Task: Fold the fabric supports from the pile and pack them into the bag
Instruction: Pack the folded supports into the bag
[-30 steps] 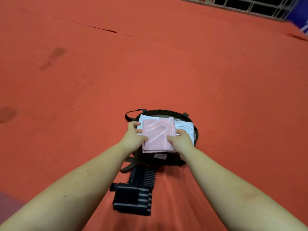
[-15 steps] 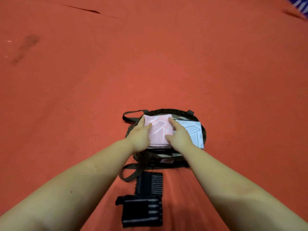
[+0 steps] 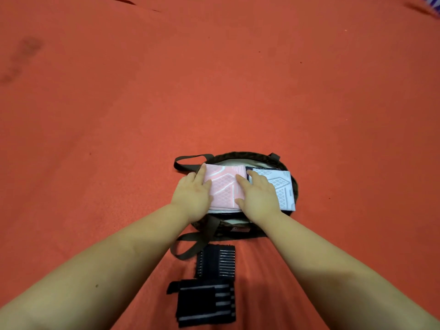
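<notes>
A folded pink fabric support (image 3: 225, 188) lies on top of the open dark round bag (image 3: 247, 156) at the centre. Beside it on the right lies a folded white support (image 3: 277, 186) with a grey pattern. My left hand (image 3: 192, 194) presses flat on the pink support's left side, fingers straight. My right hand (image 3: 257, 195) lies flat across the seam between the pink and the white support. Two black striped supports, one (image 3: 216, 263) close behind the bag and one (image 3: 206, 306) nearer me, lie on the floor between my forearms.
Everything sits on a wide orange-red mat (image 3: 119, 115). The bag's dark straps, one (image 3: 187, 160) at the far left and one (image 3: 190, 244) near me, trail onto the mat. A dark stain (image 3: 28, 47) marks the mat far left.
The pink support has gone from held above the bag to lying in it. Both hands have flattened onto it, and the white support now shows more to the right.
</notes>
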`<state>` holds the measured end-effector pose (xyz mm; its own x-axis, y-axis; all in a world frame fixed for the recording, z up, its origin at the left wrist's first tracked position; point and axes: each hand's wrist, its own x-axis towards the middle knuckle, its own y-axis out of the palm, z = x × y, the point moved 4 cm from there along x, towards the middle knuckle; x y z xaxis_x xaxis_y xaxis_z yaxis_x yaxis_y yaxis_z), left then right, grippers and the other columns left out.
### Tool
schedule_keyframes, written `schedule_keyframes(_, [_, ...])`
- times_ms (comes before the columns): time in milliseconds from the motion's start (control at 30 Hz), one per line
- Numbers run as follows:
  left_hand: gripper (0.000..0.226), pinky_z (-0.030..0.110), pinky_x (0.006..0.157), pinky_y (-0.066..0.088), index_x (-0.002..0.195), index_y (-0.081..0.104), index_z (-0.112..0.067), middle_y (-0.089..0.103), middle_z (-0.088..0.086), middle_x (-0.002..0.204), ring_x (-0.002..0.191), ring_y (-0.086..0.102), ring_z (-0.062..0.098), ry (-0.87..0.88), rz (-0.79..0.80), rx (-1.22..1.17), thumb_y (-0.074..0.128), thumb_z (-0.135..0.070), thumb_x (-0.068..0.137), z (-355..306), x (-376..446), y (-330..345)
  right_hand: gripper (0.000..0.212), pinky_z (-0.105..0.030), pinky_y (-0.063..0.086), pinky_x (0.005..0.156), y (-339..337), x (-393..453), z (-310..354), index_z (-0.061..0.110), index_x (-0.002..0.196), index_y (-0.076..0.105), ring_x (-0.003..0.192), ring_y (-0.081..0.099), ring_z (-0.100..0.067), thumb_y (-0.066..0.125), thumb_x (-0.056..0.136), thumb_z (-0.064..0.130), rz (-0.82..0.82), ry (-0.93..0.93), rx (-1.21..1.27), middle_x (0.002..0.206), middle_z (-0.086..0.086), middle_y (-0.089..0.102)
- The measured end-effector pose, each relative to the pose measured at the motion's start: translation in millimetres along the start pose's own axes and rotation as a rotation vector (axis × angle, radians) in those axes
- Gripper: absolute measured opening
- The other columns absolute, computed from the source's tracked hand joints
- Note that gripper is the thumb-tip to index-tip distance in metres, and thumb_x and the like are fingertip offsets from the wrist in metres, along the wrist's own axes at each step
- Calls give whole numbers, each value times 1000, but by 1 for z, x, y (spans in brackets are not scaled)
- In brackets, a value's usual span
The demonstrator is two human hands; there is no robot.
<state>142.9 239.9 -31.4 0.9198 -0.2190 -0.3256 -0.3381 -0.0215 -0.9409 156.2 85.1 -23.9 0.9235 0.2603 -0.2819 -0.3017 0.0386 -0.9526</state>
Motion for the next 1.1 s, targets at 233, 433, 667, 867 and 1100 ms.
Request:
schedule_keyframes(233, [61,52,114,-13,151,-7,-18,-16,6,158,144,-18,32,50,215,333,15,-45,102,5,2,15,56,-47,-8,115,11,6,6,29,151,-6,146,-12,-24,20,102,40,270,-163,-414,158,-6,-14])
schedule_keyframes(433, [58,47,115,-10,152,11,-13,4,10,159,146,-4,31,84,85,325,20,-42,102,-3,-7,4,58,-46,-8,116,3,-3,12,25,152,1,146,-8,-25,27,101,39,214,-154,-383,159,-9,-6])
schedule_keyframes(667, [26,33,89,35,86,69,-14,64,2,83,81,60,27,358,-455,7,48,-28,80,-9,-77,23,50,-46,41,97,6,-65,18,8,132,53,116,55,-37,60,85,24,-105,-367,5,129,-19,56])
schedule_keyframes(867, [45,31,79,32,88,70,-15,64,2,82,78,64,27,248,-65,-8,41,-49,81,-26,-131,95,54,-38,36,103,68,-112,29,19,146,34,127,40,-29,48,94,31,115,-426,-4,143,-6,43])
schedule_keyframes(1100, [70,35,115,13,149,19,-13,29,7,152,139,26,25,-30,269,16,39,-52,95,-41,-157,151,63,-37,32,107,123,-149,30,23,151,17,132,34,-27,44,96,38,391,-307,-39,146,-6,36])
